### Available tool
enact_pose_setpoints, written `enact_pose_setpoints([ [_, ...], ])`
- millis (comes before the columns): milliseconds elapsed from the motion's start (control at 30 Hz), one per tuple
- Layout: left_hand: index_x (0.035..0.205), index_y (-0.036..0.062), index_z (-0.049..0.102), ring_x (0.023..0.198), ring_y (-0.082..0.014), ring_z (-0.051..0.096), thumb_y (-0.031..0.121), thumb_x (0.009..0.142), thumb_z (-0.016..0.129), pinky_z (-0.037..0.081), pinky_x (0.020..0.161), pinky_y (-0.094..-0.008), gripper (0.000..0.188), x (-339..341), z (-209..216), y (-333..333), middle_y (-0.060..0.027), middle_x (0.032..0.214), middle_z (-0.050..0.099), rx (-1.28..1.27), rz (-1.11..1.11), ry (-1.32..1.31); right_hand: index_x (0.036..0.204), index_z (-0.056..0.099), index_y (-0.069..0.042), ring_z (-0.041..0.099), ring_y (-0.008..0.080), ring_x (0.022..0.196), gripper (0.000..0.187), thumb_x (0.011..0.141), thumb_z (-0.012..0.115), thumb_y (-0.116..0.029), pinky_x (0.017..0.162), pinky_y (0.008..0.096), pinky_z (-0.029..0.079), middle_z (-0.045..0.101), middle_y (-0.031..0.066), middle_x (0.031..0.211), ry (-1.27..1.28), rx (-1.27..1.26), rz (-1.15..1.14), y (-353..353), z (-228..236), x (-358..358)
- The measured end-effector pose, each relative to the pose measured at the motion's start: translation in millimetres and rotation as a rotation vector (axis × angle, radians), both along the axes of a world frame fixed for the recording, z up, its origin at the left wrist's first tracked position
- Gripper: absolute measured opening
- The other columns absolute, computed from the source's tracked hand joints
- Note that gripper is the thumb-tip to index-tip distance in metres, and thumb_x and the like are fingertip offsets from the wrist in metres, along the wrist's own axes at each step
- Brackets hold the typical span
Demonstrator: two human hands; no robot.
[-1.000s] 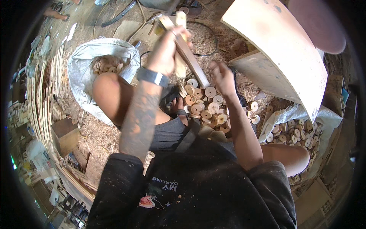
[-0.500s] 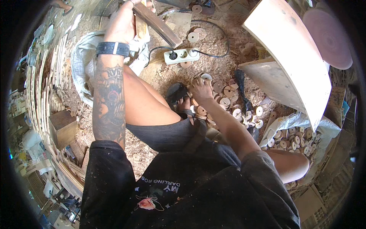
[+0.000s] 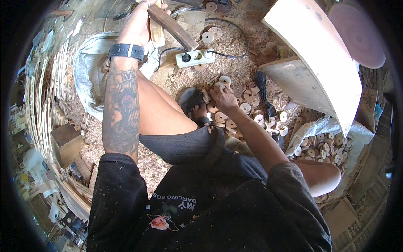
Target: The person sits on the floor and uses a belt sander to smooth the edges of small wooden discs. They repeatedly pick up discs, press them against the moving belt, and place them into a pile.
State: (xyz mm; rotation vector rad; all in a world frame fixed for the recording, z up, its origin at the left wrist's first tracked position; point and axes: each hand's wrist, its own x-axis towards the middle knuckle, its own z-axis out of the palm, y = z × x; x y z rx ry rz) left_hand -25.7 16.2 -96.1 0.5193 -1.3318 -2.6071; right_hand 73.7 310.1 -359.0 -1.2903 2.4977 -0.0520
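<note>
Up at the top left, my left hand (image 3: 138,24) is closed round a dark wooden bar (image 3: 174,28) that points down to the right. A paler strip of wood (image 3: 156,32) lies along the bar under my fingers. My right hand (image 3: 224,98) is at the middle, its fingers curled round a pale wooden disc (image 3: 220,85) with others close by. Beneath and beside it is a loose pile of round wooden discs (image 3: 245,108) with centre holes. My foot (image 3: 200,111) rests against the left side of this pile.
A white power strip (image 3: 195,58) with black cords lies ahead on sawdust. A large pale board (image 3: 317,50) stands at the right beside a round spinning-looking disc (image 3: 357,35). A sack of discs (image 3: 323,149) sits lower right, a white sack (image 3: 90,69) left, stacked wood strips (image 3: 40,96) far left.
My right hand has shifted a little and its fingers now curl at a disc on the pile's far side. The left hand keeps its hold on the bar. The whole view has shifted slightly.
</note>
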Motion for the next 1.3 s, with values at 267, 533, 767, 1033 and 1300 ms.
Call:
enact_pose_setpoints([
  [267,0.11,0.009,0.062,0.075,-0.0153,0.061,0.013,0.092,0.058,0.052,0.069,-0.0298,0.019,4.4,2.8,0.9,-0.001,0.087,0.063,-0.031,0.06,-0.019,0.131,0.045,-0.009,0.048,0.0365,0.123,0.061,0.075,0.067,-0.019,0.093,0.0457,0.049,0.045,0.0165,0.136,-0.479,-0.06,-0.139,46.2,22.1,-25.3],
  [533,0.112,0.0054,0.061,0.077,-0.0154,0.061,0.01,0.091,0.056,0.052,0.069,-0.0298,0.022,3.2,0.7,2.2,-0.0019,0.09,0.063,-0.097,0.056,0.043,0.131,0.044,-0.01,0.051,0.0373,0.119,0.076,0.07,0.079,-0.037,0.095,0.0461,0.047,0.047,0.0167,0.129,-0.272,-0.068,-0.139,-7.6,26.3,-16.2],
  [767,0.101,0.0067,0.062,0.073,-0.0157,0.061,0.01,0.09,0.06,0.051,0.066,-0.0292,0.012,3.1,4.1,7.0,-0.0025,0.084,0.063,-0.056,0.063,0.049,0.113,0.055,-0.003,0.052,0.0405,0.115,0.037,0.079,0.064,-0.014,0.097,0.0475,0.045,0.053,0.0192,0.115,-0.498,-0.109,-0.182,-6.5,11.4,-30.6],
  [1033,0.103,0.0068,0.061,0.074,-0.0157,0.061,0.01,0.09,0.058,0.053,0.066,-0.0305,0.013,6.5,7.4,11.7,-0.0017,0.084,0.062,-0.136,0.074,0.006,0.112,0.048,-0.002,0.057,0.0371,0.104,0.037,0.083,0.061,-0.021,0.078,0.0464,0.051,0.054,0.0229,0.107,-0.654,-0.222,-0.473,21.9,30.4,-10.5],
  [1300,0.106,0.0075,0.058,0.071,-0.0188,0.061,0.011,0.092,0.055,0.054,0.063,-0.0345,0.015,5.0,9.1,17.0,-0.0047,0.084,0.061,-0.114,0.029,0.02,0.108,0.052,-0.006,0.052,0.0308,0.109,0.028,0.084,0.054,-0.021,0.094,0.0406,0.045,0.052,0.0139,0.108,0.006,-0.246,0.251,96.2,40.7,45.0],
])
